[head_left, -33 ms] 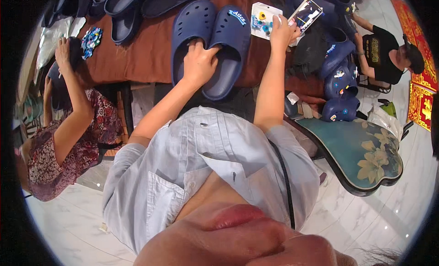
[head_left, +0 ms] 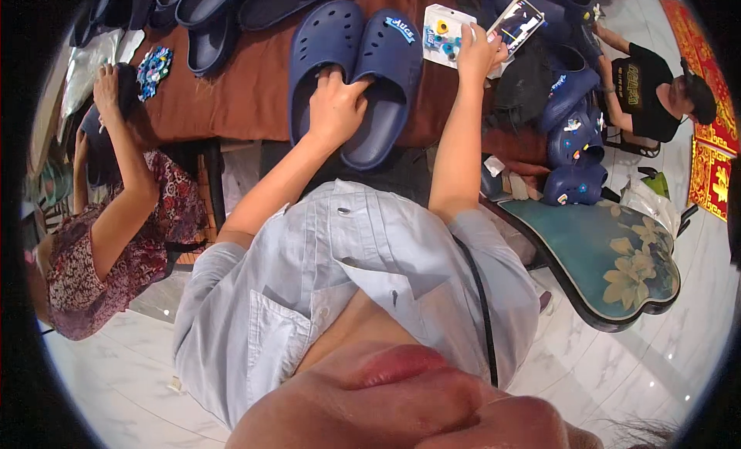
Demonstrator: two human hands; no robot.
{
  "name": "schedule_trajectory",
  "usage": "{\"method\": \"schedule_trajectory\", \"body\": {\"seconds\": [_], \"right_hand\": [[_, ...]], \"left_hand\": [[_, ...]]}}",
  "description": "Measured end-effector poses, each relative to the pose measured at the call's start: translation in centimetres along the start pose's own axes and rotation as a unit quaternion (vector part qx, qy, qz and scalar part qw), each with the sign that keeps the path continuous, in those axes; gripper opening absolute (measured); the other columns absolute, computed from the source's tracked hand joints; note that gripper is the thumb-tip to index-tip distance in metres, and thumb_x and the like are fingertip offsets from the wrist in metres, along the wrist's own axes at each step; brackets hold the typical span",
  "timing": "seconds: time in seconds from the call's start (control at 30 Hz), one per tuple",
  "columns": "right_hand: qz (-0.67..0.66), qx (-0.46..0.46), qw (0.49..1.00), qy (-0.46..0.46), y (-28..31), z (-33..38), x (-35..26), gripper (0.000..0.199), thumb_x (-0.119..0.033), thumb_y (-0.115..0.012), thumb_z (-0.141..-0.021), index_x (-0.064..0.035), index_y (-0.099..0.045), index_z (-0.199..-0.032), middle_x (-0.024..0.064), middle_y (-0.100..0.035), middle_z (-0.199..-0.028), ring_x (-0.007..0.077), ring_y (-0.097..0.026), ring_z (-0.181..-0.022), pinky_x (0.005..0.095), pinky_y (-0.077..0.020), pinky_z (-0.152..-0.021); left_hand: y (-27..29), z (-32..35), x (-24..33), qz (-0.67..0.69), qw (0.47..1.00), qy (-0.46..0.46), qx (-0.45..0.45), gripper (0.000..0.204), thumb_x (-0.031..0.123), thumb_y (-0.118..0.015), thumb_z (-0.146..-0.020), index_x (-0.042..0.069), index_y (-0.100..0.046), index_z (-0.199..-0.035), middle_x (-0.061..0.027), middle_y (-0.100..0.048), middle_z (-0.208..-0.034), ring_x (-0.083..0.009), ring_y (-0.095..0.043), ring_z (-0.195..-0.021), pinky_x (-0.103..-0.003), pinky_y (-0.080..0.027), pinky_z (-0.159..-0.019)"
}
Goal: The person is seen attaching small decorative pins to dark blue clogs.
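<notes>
A pair of navy clogs [head_left: 390, 71] lies side by side on the brown cloth, toes away from me. The right one bears a light-blue lettered charm [head_left: 400, 29] near its toe; the left one shows only holes. My left hand [head_left: 338, 108] grips the pair where they meet, its fingers reaching into the left clog and its thumb into the right one. To the right, my right hand [head_left: 478, 57] is over the edge of a white tray [head_left: 434, 18] of small colourful charms. Its fingers are curled, and what they hold, if anything, is hidden.
A phone [head_left: 519, 26] lies beyond my right hand. Decorated navy clogs [head_left: 575, 140] are piled at right, plain ones [head_left: 210, 44] at far left. A charm cluster [head_left: 154, 72] is on the cloth [head_left: 231, 102]. A person [head_left: 123, 210] works at left, another [head_left: 656, 94] sits at right.
The fingers of my right hand have shifted slightly at the tray's edge. My left hand and the clogs stay where they were.
</notes>
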State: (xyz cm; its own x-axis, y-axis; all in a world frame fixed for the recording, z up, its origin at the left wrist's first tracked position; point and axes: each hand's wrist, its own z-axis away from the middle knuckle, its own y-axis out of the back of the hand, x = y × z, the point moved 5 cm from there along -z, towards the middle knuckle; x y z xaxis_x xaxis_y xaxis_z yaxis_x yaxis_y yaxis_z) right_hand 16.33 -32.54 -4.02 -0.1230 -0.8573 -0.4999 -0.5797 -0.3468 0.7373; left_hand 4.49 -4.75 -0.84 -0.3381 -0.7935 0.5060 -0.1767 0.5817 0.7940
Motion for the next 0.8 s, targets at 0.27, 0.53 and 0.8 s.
{"method": "schedule_trajectory", "body": {"seconds": [0.27, 0.53, 0.8], "right_hand": [[-0.051, 0.035, 0.993, 0.096, -0.5, -0.1, -2.6, 0.033, -0.038, -0.063, -0.092, -0.013, -0.073, -0.112, 0.0296, -0.037, -0.146, 0.0468, -0.024, -0.136, 0.0596, -0.0207, -0.108], [-0.014, -0.003, 0.995, 0.098, -0.6, 2.8, -2.6, 0.031, -0.033, -0.066, -0.089, -0.0096, -0.073, -0.109, 0.026, -0.043, -0.142, 0.043, -0.027, -0.133, 0.0569, -0.0243, -0.106], [0.026, -0.013, 0.999, 0.045, -0.9, 3.4, -0.4, 0.025, -0.024, -0.07, -0.087, -0.0075, -0.074, -0.106, 0.019, -0.05, -0.132, 0.0359, -0.037, -0.122, 0.0523, -0.0313, -0.101]], "left_hand": [[-0.3, 0.2, -0.1, -0.001, 1.0, 0.008, -0.017, 0.034, 0.01, -0.068, -0.073, 0.016, -0.072, -0.105, -0.0234, -0.055, -0.105, -0.0435, -0.056, -0.103, -0.049, -0.055, -0.077], [-0.3, 0.2, -0.3, 0.002, 1.0, -0.001, -0.012, 0.034, 0.01, -0.068, -0.072, 0.016, -0.072, -0.105, -0.0224, -0.054, -0.103, -0.0432, -0.056, -0.101, -0.049, -0.054, -0.077], [-0.4, 0.1, -0.4, 0.002, 1.0, 0.006, -0.029, 0.037, 0.013, -0.073, -0.074, 0.018, -0.071, -0.111, -0.0221, -0.055, -0.1, -0.042, -0.055, -0.099, -0.048, -0.052, -0.078]]}}
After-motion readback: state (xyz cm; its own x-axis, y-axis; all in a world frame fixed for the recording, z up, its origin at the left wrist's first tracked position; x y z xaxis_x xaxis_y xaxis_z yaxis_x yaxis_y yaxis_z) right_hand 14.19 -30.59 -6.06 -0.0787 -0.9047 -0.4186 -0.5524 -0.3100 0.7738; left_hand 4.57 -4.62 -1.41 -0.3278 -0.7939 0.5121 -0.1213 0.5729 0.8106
